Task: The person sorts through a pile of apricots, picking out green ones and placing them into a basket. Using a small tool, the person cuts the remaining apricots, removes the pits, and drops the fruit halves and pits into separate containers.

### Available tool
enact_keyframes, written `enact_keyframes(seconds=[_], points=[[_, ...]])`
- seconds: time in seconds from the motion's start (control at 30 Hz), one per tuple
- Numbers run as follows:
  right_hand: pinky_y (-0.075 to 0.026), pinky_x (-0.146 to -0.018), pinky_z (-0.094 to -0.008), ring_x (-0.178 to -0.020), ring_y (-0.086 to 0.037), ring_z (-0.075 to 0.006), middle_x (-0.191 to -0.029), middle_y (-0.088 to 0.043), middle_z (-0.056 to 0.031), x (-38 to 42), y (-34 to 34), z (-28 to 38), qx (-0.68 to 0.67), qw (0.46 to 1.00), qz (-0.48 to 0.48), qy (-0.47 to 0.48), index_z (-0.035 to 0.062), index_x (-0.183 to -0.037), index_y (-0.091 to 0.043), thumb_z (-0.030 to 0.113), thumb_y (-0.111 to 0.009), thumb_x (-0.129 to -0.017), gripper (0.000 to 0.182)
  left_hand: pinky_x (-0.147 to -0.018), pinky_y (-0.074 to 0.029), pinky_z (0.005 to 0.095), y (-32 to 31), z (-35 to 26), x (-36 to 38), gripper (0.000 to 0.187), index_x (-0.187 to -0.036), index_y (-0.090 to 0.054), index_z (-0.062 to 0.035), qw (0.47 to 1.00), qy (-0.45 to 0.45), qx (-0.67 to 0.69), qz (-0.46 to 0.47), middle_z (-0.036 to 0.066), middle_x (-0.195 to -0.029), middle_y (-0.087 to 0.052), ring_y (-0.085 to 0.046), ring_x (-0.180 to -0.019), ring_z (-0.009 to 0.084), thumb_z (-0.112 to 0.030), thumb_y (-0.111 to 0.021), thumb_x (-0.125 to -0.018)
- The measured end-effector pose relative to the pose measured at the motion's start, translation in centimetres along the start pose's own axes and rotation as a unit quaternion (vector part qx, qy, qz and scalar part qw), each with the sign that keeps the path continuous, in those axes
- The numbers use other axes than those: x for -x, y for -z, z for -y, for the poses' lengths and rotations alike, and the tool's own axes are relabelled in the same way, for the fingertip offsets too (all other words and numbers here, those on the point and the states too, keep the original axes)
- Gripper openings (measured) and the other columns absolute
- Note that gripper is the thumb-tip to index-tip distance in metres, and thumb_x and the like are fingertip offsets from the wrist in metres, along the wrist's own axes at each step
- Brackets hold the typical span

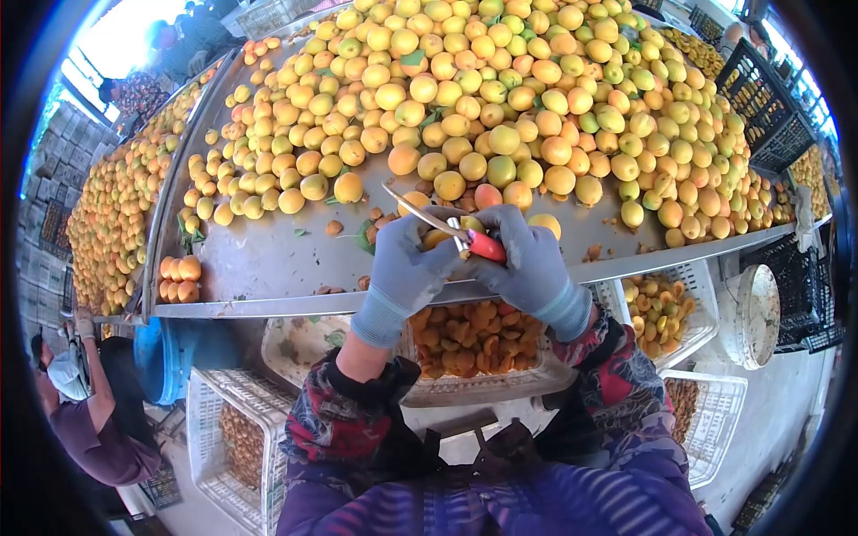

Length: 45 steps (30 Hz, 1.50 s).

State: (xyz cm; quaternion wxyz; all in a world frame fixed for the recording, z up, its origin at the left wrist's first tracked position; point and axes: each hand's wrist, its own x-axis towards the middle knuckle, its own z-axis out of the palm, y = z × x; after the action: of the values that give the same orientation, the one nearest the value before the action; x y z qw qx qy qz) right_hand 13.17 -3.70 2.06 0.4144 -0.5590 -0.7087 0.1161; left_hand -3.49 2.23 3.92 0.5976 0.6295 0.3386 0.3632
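Observation:
Both my hands wear grey gloves and meet over the near edge of the metal table. My right hand [518, 253] is closed around a red-handled cutting tool [486, 246], with metal parts at its left end and a long curved metal strip reaching up and left. My left hand [409, 259] is curled just beside it, its fingertips by the tool's metal end. A yellow apricot [435, 238] shows partly between the left fingers and under the tool. Much of it is hidden by the glove. Loose apricots [487, 196] lie right behind my hands.
A large apricot heap [500, 89] covers the back of the metal table [259, 259]. Below its edge, a crate of halved apricots [474, 380] stands before me. White crates [207, 447], a blue barrel [165, 357] and a white bucket [760, 317] stand around. Another person [103, 420] is at left.

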Motion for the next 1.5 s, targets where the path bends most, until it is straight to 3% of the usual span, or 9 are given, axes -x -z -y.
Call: enact_keyframes(seconds=[0.1,0.3,0.37,0.43,0.57,0.93,1.03,1.17,1.5], points=[[-0.05,-0.056,-0.0398,-0.068,-0.064,-0.0341,-0.073,-0.061,-0.0137,0.0,-0.2,-0.1,0.011,1.0,-0.003,0.024,0.0047,-0.11,-0.045,0.025,-0.076,-0.074,0.052,-0.078,-0.048,0.023,0.4,0.5,0.0,0.031,-0.109,-0.06,0.0057,0.999,-0.027,-0.016,0.04,0.004,-0.096,-0.063,-0.058,-0.086,0.0082,-0.008,-0.064,-0.082],[-0.05,-0.055,-0.0384,-0.068,-0.065,-0.0324,-0.074,-0.061,-0.0151,0.1,-1.3,0.4,0.036,0.999,-0.027,0.027,0.0038,-0.111,-0.046,0.021,-0.075,-0.074,0.05,-0.07,-0.05,0.0221,-0.2,1.5,0.2,0.028,-0.104,-0.061,0.006,0.993,-0.113,-0.024,-0.007,0.004,-0.087,-0.064,-0.058,-0.077,0.0078,-0.01,-0.066,-0.083],[-0.05,-0.056,-0.037,-0.068,-0.065,-0.0301,-0.075,-0.061,-0.0155,0.0,-1.2,0.4,0.049,0.998,-0.029,0.008,0.0036,-0.11,-0.047,0.019,-0.074,-0.074,0.048,-0.069,-0.05,0.022,-0.1,0.0,-0.1,0.027,-0.105,-0.06,0.0062,0.999,-0.044,0.01,-0.001,0.005,-0.088,-0.064,-0.059,-0.078,0.0077,-0.011,-0.065,-0.084],[-0.05,-0.059,-0.0317,-0.069,-0.064,-0.0184,-0.08,-0.063,-0.0096,-0.7,-0.8,0.5,-0.201,0.977,-0.039,-0.052,0.0023,-0.11,-0.052,0.014,-0.07,-0.078,0.039,-0.066,-0.052,0.022,0.2,-0.1,-0.6,0.028,-0.108,-0.058,0.0058,0.991,0.03,0.126,0.027,0.005,-0.089,-0.063,-0.06,-0.078,0.008,-0.013,-0.062,-0.088],[-0.045,-0.062,-0.0202,-0.072,-0.052,-0.0034,-0.089,-0.058,0.0029,-1.8,1.6,2.2,-0.405,0.89,0.03,-0.209,0.0012,-0.115,-0.054,0.008,-0.06,-0.089,0.027,-0.065,-0.053,0.022,0.3,-0.4,-0.4,0.03,-0.111,-0.057,0.005,0.946,0.106,0.307,-0.014,0.006,-0.091,-0.064,-0.062,-0.077,0.0095,-0.014,-0.063,-0.088],[-0.039,-0.047,-0.0224,-0.052,-0.045,-0.008,-0.071,-0.053,-0.0021,-2.1,1.2,1.2,-0.414,0.87,-0.128,-0.235,0.0044,-0.093,-0.052,0.011,-0.054,-0.09,0.007,-0.063,-0.053,0.0233,-0.6,-0.9,0.2,0.043,-0.119,-0.056,0.0015,0.968,0.064,0.244,0.004,0.008,-0.098,-0.064,-0.064,-0.073,0.0127,-0.004,-0.068,-0.079],[-0.035,-0.041,-0.0254,-0.046,-0.04,-0.0113,-0.057,-0.04,-0.0004,-2.7,2.4,-0.1,-0.629,0.749,-0.206,-0.03,0.0061,-0.084,-0.047,0.02,-0.051,-0.094,0.017,-0.065,-0.054,0.0242,-0.4,-0.6,0.3,0.043,-0.12,-0.056,0.0004,0.971,0.108,0.205,0.057,0.008,-0.1,-0.064,-0.064,-0.076,0.013,-0.003,-0.067,-0.078],[-0.03,-0.044,-0.0252,-0.046,-0.034,-0.0088,-0.057,-0.032,0.004,-3.1,3.7,2.6,-0.604,0.759,-0.234,-0.063,0.0094,-0.084,-0.048,0.035,-0.046,-0.099,0.03,-0.066,-0.055,0.0254,-2.2,-1.4,0.9,0.043,-0.12,-0.056,0.0005,0.969,0.13,0.202,0.05,0.009,-0.099,-0.064,-0.064,-0.076,0.0134,-0.003,-0.066,-0.079],[-0.029,-0.039,-0.0228,-0.04,-0.03,-0.0072,-0.052,-0.037,0.0016,-3.3,1.2,2.6,-0.478,0.827,-0.296,-0.035,0.0056,-0.092,-0.048,0.03,-0.048,-0.099,0.025,-0.076,-0.058,0.0273,-3.2,-0.3,0.8,0.046,-0.126,-0.053,-0.0007,0.963,0.115,0.235,0.071,0.007,-0.101,-0.064,-0.066,-0.083,0.0134,-0.003,-0.067,-0.081]])
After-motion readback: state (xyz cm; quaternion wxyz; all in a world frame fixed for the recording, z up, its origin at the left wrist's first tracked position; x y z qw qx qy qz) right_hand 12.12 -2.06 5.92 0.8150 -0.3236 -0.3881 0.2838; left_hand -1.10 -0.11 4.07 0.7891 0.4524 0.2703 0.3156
